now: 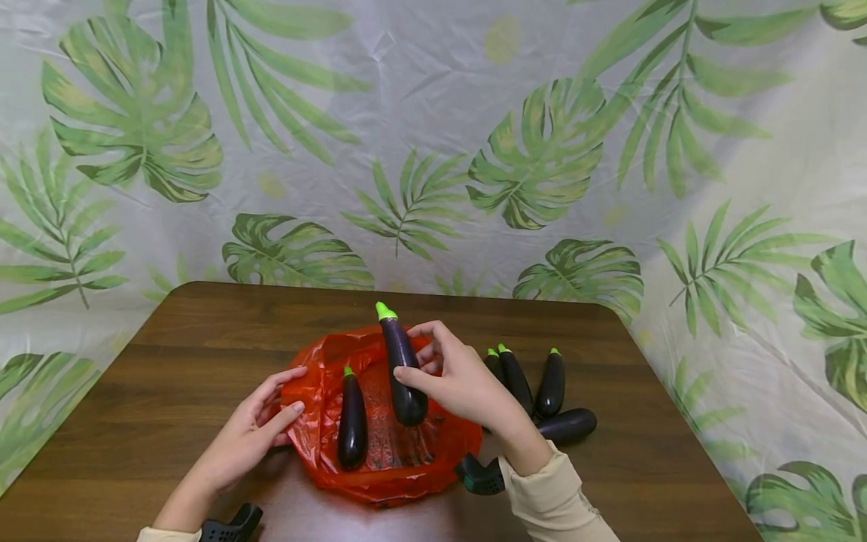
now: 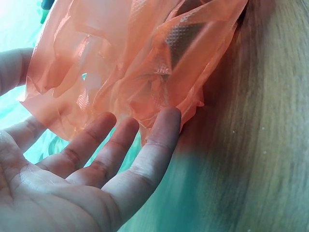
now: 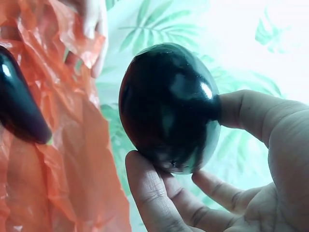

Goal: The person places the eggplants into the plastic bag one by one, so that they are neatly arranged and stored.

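My right hand (image 1: 457,376) holds a dark purple eggplant (image 1: 400,361) above the red plastic bag (image 1: 318,474), thumb on one side and fingers on the other. Its bright green cap points up and away. In the right wrist view the eggplant's (image 3: 169,108) glossy round end faces the camera. Another eggplant (image 1: 352,421) lies in the spread bag, green stem toward the back. My left hand (image 1: 254,425) holds the bag's left rim, thumb over the edge. In the left wrist view the fingers (image 2: 159,140) lie against the outside of the crumpled bag (image 2: 116,63).
Several more eggplants (image 1: 552,384) lie in a cluster on the brown wooden table (image 1: 203,331) to the right of the bag, one of them (image 1: 569,427) sideways. My right forearm partly covers the cluster. A leaf-patterned cloth (image 1: 433,113) hangs behind the table.
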### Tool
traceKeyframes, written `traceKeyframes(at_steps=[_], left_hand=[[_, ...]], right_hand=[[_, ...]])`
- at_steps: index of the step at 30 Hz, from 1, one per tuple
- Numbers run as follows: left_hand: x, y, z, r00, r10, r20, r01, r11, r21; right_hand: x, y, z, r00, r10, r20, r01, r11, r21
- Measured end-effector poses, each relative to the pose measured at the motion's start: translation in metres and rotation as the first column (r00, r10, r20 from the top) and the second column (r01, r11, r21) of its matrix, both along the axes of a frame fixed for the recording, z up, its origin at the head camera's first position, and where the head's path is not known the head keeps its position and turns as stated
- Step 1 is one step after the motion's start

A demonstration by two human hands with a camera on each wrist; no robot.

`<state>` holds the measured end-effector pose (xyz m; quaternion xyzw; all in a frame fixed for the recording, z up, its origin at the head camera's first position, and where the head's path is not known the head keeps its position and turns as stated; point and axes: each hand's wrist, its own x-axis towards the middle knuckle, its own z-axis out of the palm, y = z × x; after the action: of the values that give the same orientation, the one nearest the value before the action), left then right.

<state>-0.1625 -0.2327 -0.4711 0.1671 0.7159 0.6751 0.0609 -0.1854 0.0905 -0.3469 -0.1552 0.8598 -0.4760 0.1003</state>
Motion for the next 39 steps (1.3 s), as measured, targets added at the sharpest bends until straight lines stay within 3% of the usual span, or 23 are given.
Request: traceKeyframes(at_steps=[14,39], left_hand=[[0.001,0.001,0.002,1.0,0.017,0.001,-0.017,1.0,-0.017],[0.001,0.001,0.002,0.999,0.014,0.033,-0.013,0.999,-0.032]], right_hand=[[0.001,-0.019,-0.014,0.998,0.06,0.003,-0.06,0.995,0.082],[-0.011,-0.035,-0.04,0.996,0.08,0.034,-0.086,0.969,0.232]])
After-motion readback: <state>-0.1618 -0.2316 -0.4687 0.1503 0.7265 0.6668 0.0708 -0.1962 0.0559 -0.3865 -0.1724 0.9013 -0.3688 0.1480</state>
